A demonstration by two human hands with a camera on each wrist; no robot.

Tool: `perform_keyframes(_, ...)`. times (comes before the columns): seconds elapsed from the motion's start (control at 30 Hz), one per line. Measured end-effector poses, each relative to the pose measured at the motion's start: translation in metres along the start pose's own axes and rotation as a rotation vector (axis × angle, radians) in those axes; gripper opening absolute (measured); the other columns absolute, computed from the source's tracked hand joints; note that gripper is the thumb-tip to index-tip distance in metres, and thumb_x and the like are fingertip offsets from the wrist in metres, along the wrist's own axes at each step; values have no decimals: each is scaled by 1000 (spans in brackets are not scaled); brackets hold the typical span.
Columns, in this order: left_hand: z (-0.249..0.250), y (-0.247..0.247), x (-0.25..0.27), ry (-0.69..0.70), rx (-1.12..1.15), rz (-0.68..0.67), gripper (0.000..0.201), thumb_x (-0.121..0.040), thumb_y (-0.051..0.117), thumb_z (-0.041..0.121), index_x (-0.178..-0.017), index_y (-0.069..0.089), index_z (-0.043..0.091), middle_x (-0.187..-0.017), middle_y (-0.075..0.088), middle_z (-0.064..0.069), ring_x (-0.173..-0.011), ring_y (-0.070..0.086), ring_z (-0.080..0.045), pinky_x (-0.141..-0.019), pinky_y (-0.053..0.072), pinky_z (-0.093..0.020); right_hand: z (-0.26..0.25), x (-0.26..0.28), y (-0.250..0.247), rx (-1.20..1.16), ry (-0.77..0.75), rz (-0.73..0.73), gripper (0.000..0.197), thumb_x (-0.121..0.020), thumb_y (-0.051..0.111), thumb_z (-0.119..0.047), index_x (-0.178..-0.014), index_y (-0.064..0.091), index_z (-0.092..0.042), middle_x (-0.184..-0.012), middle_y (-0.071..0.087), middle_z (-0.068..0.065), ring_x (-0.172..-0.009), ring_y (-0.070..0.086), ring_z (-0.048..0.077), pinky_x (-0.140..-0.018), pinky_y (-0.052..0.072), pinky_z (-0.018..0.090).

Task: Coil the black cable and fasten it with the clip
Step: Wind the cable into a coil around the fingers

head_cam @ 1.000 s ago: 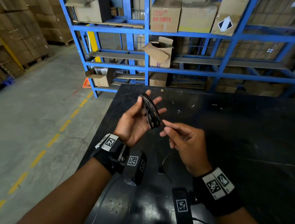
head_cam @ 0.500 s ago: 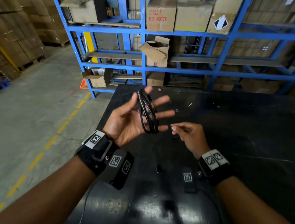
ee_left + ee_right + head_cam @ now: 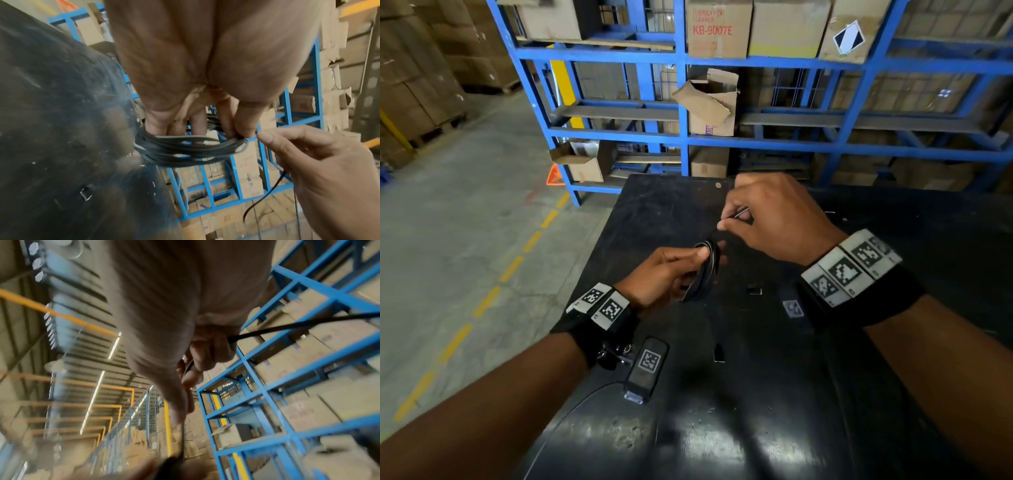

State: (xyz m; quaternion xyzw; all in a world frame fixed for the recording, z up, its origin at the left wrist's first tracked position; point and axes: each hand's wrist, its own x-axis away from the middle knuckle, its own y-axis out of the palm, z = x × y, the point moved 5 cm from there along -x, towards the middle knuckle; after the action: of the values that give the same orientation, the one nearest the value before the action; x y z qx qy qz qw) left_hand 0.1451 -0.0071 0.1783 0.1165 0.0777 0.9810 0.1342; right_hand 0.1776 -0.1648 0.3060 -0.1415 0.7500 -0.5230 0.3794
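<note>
Above the black table (image 3: 756, 428), left hand (image 3: 664, 274) grips the coiled black cable (image 3: 707, 270) — thumb and fingers pinching the loops together, coil held in the air. Right hand (image 3: 774, 219) just beside it, fingers curled, pinching the cable's loose end — a small clip (image 3: 755, 290) lies on the table below.

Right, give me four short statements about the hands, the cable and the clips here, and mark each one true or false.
1. The left hand holds the coiled black cable. True.
2. The right hand rests flat on the black table. False: it is raised beside the coil, pinching a loose cable strand.
3. A small clip lies on the table. True.
4. A clip already fastens the coil. False: none shows on it.
</note>
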Motion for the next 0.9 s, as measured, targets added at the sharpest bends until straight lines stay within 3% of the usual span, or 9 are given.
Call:
perform_keyframes(0.1,9,-8,-8,58,43,76,40,-105,51,36,-137,65,15,-142,61,-25,-136,54,-44,-114,38,-62,-8,17,13,-170,95,136,5,-86,79,-22,-87,81,-18,-83,71,-4,-73,65,10,-70,56,30)
perform_keyframes(0.2,14,-14,-17,127,281,115,40,-107,46,37,-144,58,26,-146,61,-17,-137,55,-40,-116,36,-61,-9,42,34,-414,191,346,9,-86,79,-14,-94,83,-13,-84,77,-1,-74,70,7,-71,56,21)
perform_keyframes(0.3,22,-24,-24,185,550,92,45,-106,42,42,-148,51,31,-152,55,-16,-137,53,-46,-113,37,-68,-11,67,59,-711,291,456,12,-86,80,-7,-98,83,-7,-88,80,2,-79,75,9,-74,60,24)
perform_keyframes(0.37,32,-27,-25,253,661,23,42,-107,37,43,-144,54,31,-156,51,-18,-138,50,-50,-108,39,-72,-5,81,80,-915,411,445,13,-86,79,-3,-98,82,-7,-80,79,5,-68,72,7,-64,56,22)
perform_keyframes(0.43,44,-26,-21,323,735,-59,39,-106,37,43,-135,61,31,-158,47,-20,-140,47,-53,-106,37,-75,6,95,108,-1170,591,405,13,-86,77,-3,-95,84,-11,-73,75,8,-55,57,7,-51,40,18)
perform_keyframes(0.5,55,-22,-15,354,751,-141,38,-103,40,43,-131,62,31,-159,44,-20,-141,43,-54,-108,33,-77,19,107,134,-1439,745,370,11,-81,80,-11,-91,85,-14,-70,70,10,-52,44,10,-49,27,19)
perform_keyframes(0.57,62,-16,-9,362,727,-216,39,-102,41,42,-133,61,30,-158,46,-19,-144,39,-54,-110,29,-77,28,115,147,-1572,815,333,27,-68,86,-25,-91,85,-12,-69,69,8,-51,42,9,-48,27,18)
perform_keyframes(0.73,56,16,17,233,625,-446,42,-103,41,40,-140,55,27,-159,43,-20,-147,27,-55,-115,17,-78,47,104,143,-1460,794,213,13,-85,75,-1,-84,84,-11,-68,69,8,-55,38,16,-50,28,19)
perform_keyframes(0.9,16,24,35,40,220,-404,49,-91,70,37,-134,67,15,-149,57,-19,-136,52,-51,-116,35,-65,60,62,95,-1018,537,64,11,-84,79,-2,-86,81,-12,-82,77,17,-68,64,22,-67,50,30)
